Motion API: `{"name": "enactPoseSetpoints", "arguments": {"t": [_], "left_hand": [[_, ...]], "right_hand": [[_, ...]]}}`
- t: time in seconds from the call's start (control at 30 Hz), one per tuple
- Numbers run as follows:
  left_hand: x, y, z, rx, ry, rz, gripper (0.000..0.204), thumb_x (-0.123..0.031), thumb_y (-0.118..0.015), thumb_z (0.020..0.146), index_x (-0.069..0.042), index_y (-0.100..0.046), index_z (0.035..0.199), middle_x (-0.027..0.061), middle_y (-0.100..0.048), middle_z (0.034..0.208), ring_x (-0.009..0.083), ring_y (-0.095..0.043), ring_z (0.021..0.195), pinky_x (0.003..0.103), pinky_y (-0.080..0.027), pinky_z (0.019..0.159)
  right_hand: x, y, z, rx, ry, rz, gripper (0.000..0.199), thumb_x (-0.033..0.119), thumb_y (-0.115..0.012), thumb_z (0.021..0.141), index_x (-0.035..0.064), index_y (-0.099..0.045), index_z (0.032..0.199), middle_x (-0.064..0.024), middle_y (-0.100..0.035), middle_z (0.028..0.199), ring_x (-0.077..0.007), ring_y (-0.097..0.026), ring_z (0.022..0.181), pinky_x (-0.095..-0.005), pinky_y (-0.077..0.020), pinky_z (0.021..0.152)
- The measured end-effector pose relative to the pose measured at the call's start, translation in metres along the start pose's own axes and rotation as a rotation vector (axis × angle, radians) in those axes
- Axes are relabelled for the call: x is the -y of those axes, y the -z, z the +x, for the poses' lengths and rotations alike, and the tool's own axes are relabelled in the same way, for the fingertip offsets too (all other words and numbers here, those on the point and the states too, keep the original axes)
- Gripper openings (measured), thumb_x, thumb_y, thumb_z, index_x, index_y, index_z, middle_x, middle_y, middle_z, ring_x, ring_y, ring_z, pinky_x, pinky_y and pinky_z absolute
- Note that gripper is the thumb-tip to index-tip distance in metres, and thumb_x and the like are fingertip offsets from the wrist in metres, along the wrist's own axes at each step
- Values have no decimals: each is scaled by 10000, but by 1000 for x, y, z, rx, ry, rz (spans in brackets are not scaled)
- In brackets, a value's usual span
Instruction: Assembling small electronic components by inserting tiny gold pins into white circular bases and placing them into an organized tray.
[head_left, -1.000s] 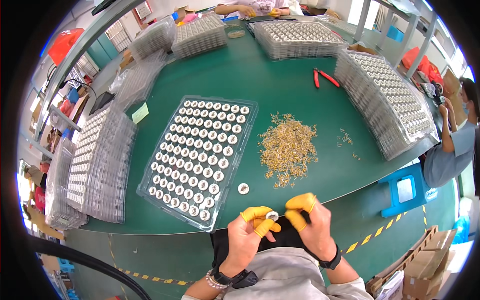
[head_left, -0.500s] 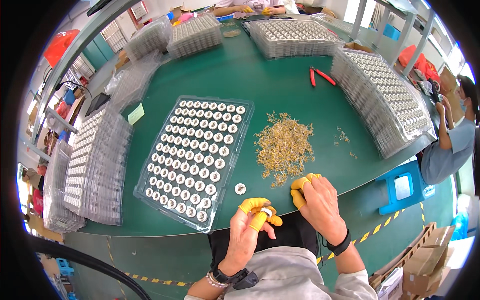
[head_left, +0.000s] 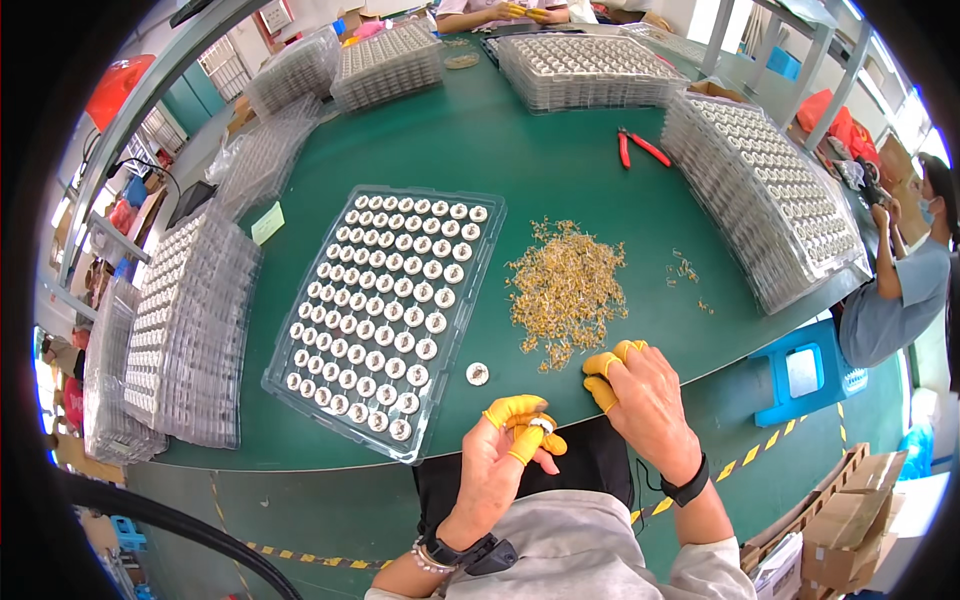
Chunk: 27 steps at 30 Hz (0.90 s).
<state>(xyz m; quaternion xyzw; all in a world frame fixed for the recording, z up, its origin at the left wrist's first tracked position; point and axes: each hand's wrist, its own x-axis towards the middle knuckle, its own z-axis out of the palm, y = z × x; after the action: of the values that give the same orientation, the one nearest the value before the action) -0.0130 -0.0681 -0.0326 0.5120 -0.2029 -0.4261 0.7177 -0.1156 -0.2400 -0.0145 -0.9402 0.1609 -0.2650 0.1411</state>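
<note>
My left hand [head_left: 505, 440], with yellow finger cots, is closed around a small white round part [head_left: 541, 425] just off the table's front edge. My right hand [head_left: 640, 395], also in yellow finger cots, rests at the edge by the near side of a pile of small brass-coloured metal pieces [head_left: 567, 285]. Its fingers are curled together, and whatever they pinch is hidden. A single white disc [head_left: 477, 374] lies on the green table [head_left: 420, 140] above my left hand. To its left sits a clear plastic tray [head_left: 432, 425] with rows of similar white discs, each with a metal piece in its middle.
Stacks of filled trays stand at left [head_left: 185, 330], right [head_left: 770, 200] and the far side [head_left: 590, 75]. Red-handled pliers [head_left: 642, 150] and a few loose metal pieces [head_left: 683, 268] lie on the right. A blue stool [head_left: 800, 375] stands beside the table. Other people are nearby.
The whole view has shifted slightly. My left hand has turned a little with the white part still in it. My right hand stays by the pile, its fingers hardly changed.
</note>
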Motion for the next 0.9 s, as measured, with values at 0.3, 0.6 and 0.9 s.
{"name": "enactPoseSetpoints", "arguments": {"t": [0.3, 0.6, 0.9], "left_hand": [[4, 2, 0, 34, -36, 42, 216, -53, -557, 965, 49, -571, 1155, 154, -630, 1003, 227, -687, 843, 321, -601, 654], [6, -1, 2, 14, -5, 41, 250, 36, -513, 956, 57, -567, 1199, 125, -615, 1024, 200, -668, 895, 301, -597, 679], [4, -8, 0, -40, -10, 99, 176, 51, -554, 913, 64, -570, 1087, 151, -634, 922, 245, -695, 758, 316, -600, 594]], "right_hand": [[-20, 4, -9, -105, -166, 236, 186, 7, -727, 740, 41, -642, 902, -122, -616, 803, -329, -570, 750, -412, -462, 655], [-29, 6, -19, -191, -190, 155, 156, 8, -718, 750, 23, -660, 893, -129, -611, 821, -333, -559, 746, -414, -456, 650], [-33, 11, -16, -36, 9, -94, 70, 106, -646, 769, 82, -593, 809, -88, -514, 763, -280, -525, 738, -380, -420, 670]]}}
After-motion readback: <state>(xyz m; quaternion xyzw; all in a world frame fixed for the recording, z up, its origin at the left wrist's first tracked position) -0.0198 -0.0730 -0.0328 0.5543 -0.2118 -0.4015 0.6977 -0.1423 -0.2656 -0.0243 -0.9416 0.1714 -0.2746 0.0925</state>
